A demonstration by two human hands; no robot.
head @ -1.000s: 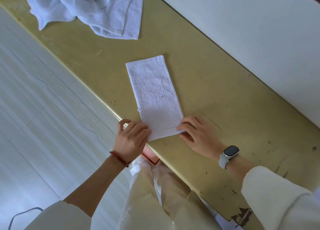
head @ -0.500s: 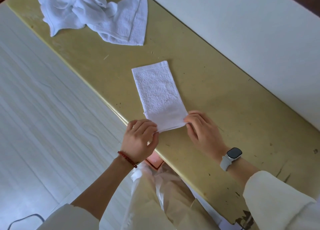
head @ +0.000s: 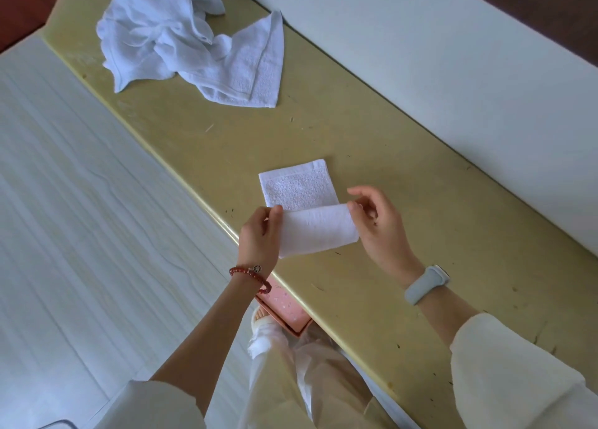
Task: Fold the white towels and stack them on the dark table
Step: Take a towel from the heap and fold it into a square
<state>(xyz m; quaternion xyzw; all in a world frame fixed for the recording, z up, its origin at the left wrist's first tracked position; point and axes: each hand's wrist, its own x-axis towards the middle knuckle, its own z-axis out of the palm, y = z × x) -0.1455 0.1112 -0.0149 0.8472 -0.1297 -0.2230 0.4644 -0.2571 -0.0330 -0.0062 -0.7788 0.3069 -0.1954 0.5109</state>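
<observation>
A narrow white towel [head: 299, 189] lies on the yellowish table [head: 372, 157] near its front edge. Its near end is lifted and curled over towards the far end. My left hand [head: 259, 234] pinches the left corner of that lifted end. My right hand [head: 375, 225] pinches the right corner between thumb and forefinger. The far half of the towel stays flat on the table. A heap of crumpled white towels [head: 181, 47] sits at the far left end of the table.
A white wall panel [head: 453, 72] runs along the table's far side. Pale wood-grain floor [head: 81, 218] lies to the left. A pink box [head: 284, 312] shows under the table edge by my legs. A dark reddish surface [head: 19, 4] shows at the top left corner.
Both hands have lifted the towel's near end off the table and carried it forward over the towel. The view has shifted, showing more of the towel heap.
</observation>
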